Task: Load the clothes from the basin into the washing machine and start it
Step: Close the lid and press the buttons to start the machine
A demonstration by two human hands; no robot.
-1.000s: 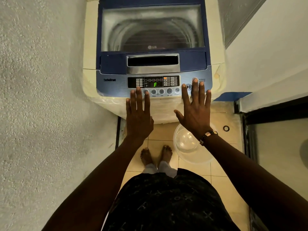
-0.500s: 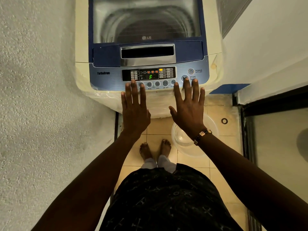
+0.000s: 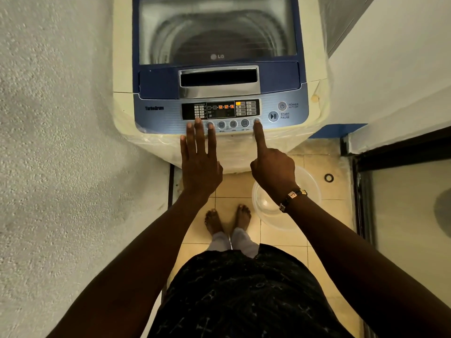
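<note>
The top-loading washing machine [image 3: 219, 93] stands in front of me with its blue-framed glass lid [image 3: 217, 32] down. Its control panel [image 3: 220, 110] shows orange lights. My left hand [image 3: 199, 162] lies flat with fingers apart, its fingertips at the left end of the button row. My right hand [image 3: 271, 164] has its fingers curled and the index finger stretched out, the tip on the rightmost round button [image 3: 256, 121], left of the start/pause button [image 3: 273, 116]. The clear plastic basin [image 3: 305, 189] sits on the floor under my right wrist and holds no clothes.
A rough grey wall [image 3: 61, 167] runs along the left. A white wall [image 3: 390, 69] and a dark-framed glass door [image 3: 402, 203] close in the right. My bare feet [image 3: 228, 219] stand on beige tiles. A small dark ring [image 3: 329, 177] lies on the floor.
My right hand went from flat with spread fingers to a pointing index finger on the rightmost round button. The green "F" on the display is gone. My left hand stayed in place.
</note>
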